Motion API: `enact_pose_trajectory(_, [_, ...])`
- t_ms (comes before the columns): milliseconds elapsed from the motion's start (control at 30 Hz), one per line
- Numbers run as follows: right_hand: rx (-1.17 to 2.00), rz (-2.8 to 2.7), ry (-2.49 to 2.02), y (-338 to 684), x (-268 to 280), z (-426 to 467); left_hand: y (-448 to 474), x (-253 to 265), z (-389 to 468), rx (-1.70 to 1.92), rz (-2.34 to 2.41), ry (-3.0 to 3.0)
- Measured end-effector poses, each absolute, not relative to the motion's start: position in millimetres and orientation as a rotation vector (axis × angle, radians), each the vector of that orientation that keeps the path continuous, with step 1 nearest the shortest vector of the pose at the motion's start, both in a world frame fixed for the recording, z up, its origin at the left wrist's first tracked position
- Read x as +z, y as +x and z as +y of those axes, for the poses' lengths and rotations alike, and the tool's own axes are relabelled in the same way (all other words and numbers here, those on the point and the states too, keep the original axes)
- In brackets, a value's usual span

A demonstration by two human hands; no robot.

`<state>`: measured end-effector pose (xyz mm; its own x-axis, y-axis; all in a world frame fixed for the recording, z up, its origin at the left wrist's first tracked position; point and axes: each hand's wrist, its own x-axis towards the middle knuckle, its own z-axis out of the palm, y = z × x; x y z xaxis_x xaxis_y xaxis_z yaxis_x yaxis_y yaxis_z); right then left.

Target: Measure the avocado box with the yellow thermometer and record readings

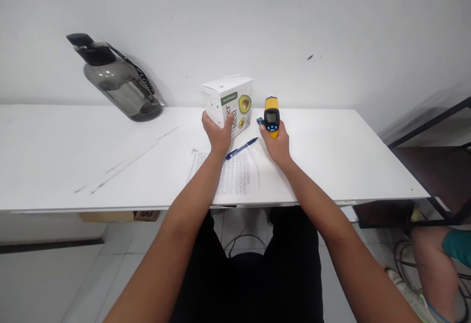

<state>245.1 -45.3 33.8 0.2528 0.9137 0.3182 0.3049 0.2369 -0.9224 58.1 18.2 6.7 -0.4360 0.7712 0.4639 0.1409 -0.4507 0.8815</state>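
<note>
My left hand (220, 134) grips a white carton (215, 104) near its lower front. Avocado pictures and a green label are printed on the carton's right face. In my right hand (277, 144) is a yellow and black infrared thermometer (272, 117), held upright with its small screen and blue buttons facing me. A small dark tab juts out at its left, by my thumb. Between the hands a blue pen (242, 148) lies across a printed sheet of paper (239, 178), which my left forearm partly covers.
On the left, a grey see-through bottle (123, 82) with a black lid stands by the wall. The white table (324, 166) ends at a front edge above my lap. A dark metal frame (434, 126) and another person's leg (434, 264) are at the right.
</note>
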Motion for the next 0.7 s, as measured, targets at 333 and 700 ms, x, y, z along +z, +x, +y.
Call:
enact_pose_trajectory(333, [0.646, -1.283, -1.300, 244.3, 32.6, -45.0, 59.7, 9.9, 15.3, 1.914, 1.381, 1.316])
enact_pose_trajectory(700, [0.679, -1.321, -1.333, 244.4, 28.9, -42.0, 59.8, 9.1, 15.8, 1.915, 1.356, 1.352])
